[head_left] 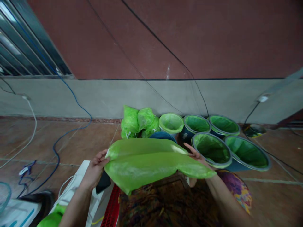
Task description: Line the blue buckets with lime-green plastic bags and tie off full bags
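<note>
A light green plastic bag (144,160) is stretched out level in front of me. My left hand (98,164) pinches its left end between thumb and fingers. At the other end my right hand (196,154) holds the bag, one finger sticking out past the upper edge. Part of the plastic drapes over my right wrist and hides most of that hand's grip. Just beyond the bag stands a blue bucket (163,136), partly covered by it.
Several green-lined bins (211,149) stand to the right along the wall. Filled, tied green bags (130,121) lean there too. A blue cable (56,148) crosses the tiled floor at left. Below are a red crate (111,205), a dark phone-like object (103,183) and a colourful round cushion (234,189).
</note>
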`<state>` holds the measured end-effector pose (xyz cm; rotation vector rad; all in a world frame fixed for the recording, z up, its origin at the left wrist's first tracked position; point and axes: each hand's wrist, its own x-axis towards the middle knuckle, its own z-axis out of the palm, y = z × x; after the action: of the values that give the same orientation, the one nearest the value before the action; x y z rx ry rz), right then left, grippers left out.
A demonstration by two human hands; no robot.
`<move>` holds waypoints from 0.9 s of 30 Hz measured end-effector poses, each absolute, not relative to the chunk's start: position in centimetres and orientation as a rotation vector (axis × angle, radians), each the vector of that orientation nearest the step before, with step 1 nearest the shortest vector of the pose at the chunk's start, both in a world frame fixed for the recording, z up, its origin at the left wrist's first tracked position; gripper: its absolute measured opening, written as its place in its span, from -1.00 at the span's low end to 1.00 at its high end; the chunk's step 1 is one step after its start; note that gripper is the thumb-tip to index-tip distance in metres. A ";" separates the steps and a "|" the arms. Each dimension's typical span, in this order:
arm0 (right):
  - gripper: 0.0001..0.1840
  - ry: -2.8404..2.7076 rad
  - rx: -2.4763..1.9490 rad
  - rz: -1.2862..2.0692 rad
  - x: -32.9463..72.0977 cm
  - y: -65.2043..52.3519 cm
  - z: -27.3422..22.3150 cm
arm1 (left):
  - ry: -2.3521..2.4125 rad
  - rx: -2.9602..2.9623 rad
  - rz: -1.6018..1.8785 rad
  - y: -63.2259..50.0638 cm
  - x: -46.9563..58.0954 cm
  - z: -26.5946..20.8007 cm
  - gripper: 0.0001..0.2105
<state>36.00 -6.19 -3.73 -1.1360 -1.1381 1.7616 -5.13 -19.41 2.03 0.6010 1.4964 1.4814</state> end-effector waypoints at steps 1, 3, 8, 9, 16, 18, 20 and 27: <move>0.05 -1.154 -1.121 1.718 36.2 -6.3 -3.0 | 1.509 0.622 1.511 -19.3 -5.0 2.5 -0.33; 0.01 -1.161 -1.093 1.618 36.5 -6.5 -1.8 | 1.507 0.637 1.542 -18.9 -4.6 3.2 -0.18; -0.38 -1.147 -1.126 1.463 37.8 -6.1 0.6 | 1.415 0.577 1.620 -18.0 -4.2 4.3 -0.47; -0.50 -1.157 -1.158 1.439 38.0 -5.9 1.2 | 1.410 0.579 1.626 -17.7 -4.2 4.5 -0.57; -0.54 -1.208 -1.165 1.400 39.7 -5.2 5.5 | 1.492 0.776 1.576 -16.2 -3.5 7.0 -0.60; -0.45 -1.222 -1.134 1.417 40.0 -5.1 6.2 | 1.545 0.874 1.540 -16.0 -3.3 7.2 -0.53; -0.36 -1.228 -1.114 1.422 40.2 -4.9 6.4 | 1.607 0.999 1.497 -15.7 -3.2 7.0 -0.48; -0.43 -1.494 -1.222 0.977 40.7 -3.9 5.2 | 1.816 1.495 1.449 -14.1 -3.1 5.1 -0.48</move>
<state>40.70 -3.94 5.19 -1.2217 -1.4942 0.9772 -3.14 -14.11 5.14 1.4947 1.8162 1.4492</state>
